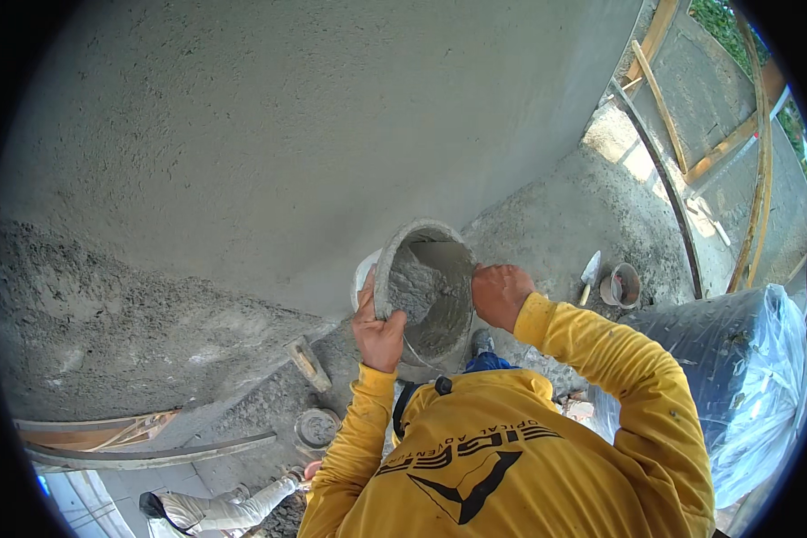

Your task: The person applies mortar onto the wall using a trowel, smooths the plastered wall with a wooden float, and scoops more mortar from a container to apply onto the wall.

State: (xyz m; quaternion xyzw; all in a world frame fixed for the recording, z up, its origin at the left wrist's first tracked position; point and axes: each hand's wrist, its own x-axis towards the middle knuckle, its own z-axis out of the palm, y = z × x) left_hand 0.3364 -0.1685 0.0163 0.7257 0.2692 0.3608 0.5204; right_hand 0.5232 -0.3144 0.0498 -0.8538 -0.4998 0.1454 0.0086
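Note:
A bucket (381, 285) coated in dried cement tilts in front of me, close to the plastered wall (269, 152). Wet grey mortar (414, 285) lies inside it. My left hand (378, 330) grips the bucket's left rim, with the thumb over the edge. My right hand (502, 292) is closed in a fist at the right rim. From that fist a flat grey blade (439, 255), like a trowel's, reaches into the bucket; its handle is hidden by the fingers.
Right of me lie a pointed trowel (590, 271) and a small bucket (620, 287), before a plastic-wrapped bulk (735, 377). A wood block (309, 364) and a round mortar-crusted container (317, 429) are at left. Another person (215, 509) is at lower left. Timber boards (663, 108) lean at far right.

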